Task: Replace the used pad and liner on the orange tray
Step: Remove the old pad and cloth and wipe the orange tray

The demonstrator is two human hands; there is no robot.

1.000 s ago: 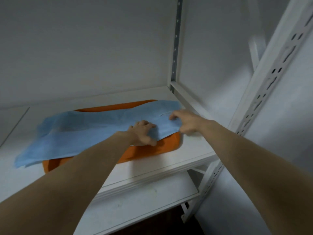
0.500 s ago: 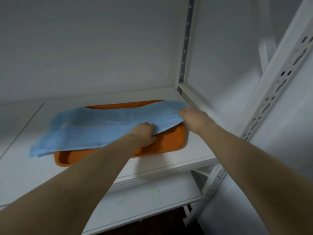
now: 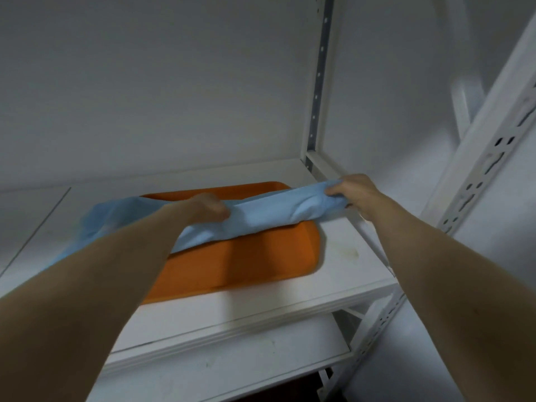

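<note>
An orange tray (image 3: pixel 261 256) lies on the white shelf, its near right part bare. A light blue sheet (image 3: pixel 275 216) hangs bunched above the tray, lifted off its front edge and trailing to the left behind my left forearm. My left hand (image 3: pixel 206 208) grips the sheet near its middle. My right hand (image 3: pixel 352 192) grips the sheet's right end, over the tray's far right corner. The sheet's left end is hidden by my arm.
The white shelf board (image 3: pixel 342 274) ends at a front edge close to the tray. A white slotted upright (image 3: pixel 493 158) stands at the right, a grey rear post (image 3: pixel 319 82) at the back corner. A lower shelf (image 3: pixel 232 364) shows below.
Both hands have closed on the blue sheet and lifted its front edge up off the tray, gathering it into a bunch. The tray's orange bottom has come into view.
</note>
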